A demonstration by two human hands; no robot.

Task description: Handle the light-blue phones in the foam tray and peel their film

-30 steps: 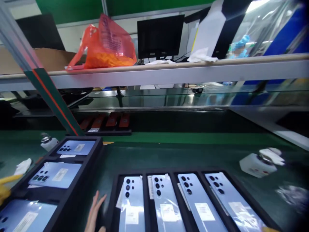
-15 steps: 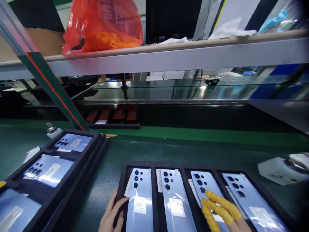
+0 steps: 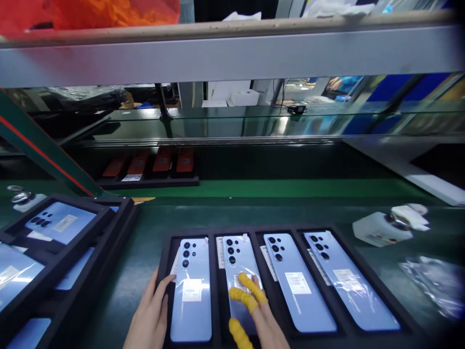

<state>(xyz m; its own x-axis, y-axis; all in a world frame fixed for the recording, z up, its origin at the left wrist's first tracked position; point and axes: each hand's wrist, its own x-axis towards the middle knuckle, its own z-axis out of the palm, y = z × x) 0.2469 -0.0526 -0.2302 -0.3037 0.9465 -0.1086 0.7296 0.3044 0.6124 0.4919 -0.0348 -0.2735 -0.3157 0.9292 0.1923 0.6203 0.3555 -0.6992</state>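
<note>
Head view, looking forward and down. A black foam tray (image 3: 165,252) lies on the dark green surface (image 3: 254,215), with four slots side by side. Each slot holds a light blue phone back cover, camera holes at the far end, a white label on the film.

Left hand (image 3: 150,315): open grip, fingers loosely spread, holding nothing. Fingertips rest on the tray's left wall and touch the left edge of the first back cover (image 3: 192,291), which lies flat in the leftmost slot.

Right hand (image 3: 259,317): yellow finger cots (image 3: 250,291) on the thumb and two fingers. Fingers extended, grip open, nothing clasped. The capped fingertips press on the second back cover (image 3: 238,264), over its label; that cover lies flat in its slot, second from left.

Third back cover (image 3: 298,286) and fourth back cover (image 3: 348,283) lie untouched in the slots to the right.

Left of the tray, apart from it: a stack of black trays (image 3: 72,271) holding more blue covers. Right, well apart: a white dispenser bottle (image 3: 381,228) lying on the surface, and crumpled clear film (image 3: 432,281) nearer the edge. Far side: a low tray of orange parts (image 3: 152,165). Overhead, a grey shelf rail (image 3: 232,53) with an orange plastic bag (image 3: 90,12) on top.
</note>
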